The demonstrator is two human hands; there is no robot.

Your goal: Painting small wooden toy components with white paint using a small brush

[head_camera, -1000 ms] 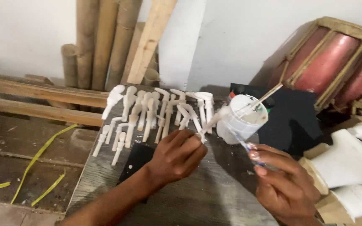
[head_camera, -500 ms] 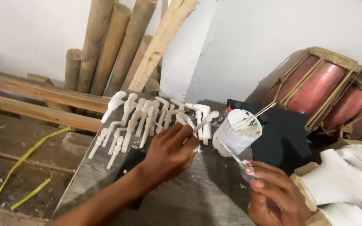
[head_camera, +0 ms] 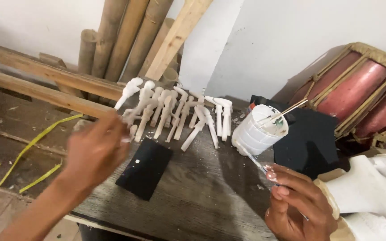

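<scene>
White-coated wooden pieces (head_camera: 175, 111) lie in a loose row along the far edge of my grey plank table (head_camera: 202, 196), each on its side and fanned a little apart from its neighbours, so the pale coat on one does not rub against the next, I would judge. My left hand (head_camera: 95, 151) hovers over the near left end of that row, blurred with motion; the fingers look curled in toward the thumb, and there seems to be something small and pale at their tips, but I cannot tell whether I am pinching a piece or just reaching among them. My right hand (head_camera: 298, 205) sits low at the near right, fingers closed in a light pinch on a thin brush (head_camera: 252, 157), held like a pen with its tip pointing up toward the white tub (head_camera: 259, 129). That tub stands upright just to the right of the row, close to my brush hand, probably so dipping takes little reach; another thin stick (head_camera: 287, 110) rests slanted across its rim. A flat black card (head_camera: 144, 168) lies on the table in front of the row, between my two hands. Bamboo poles (head_camera: 126, 40) lean against the wall behind, and two reddish drums (head_camera: 362, 93) lie at the right.
</scene>
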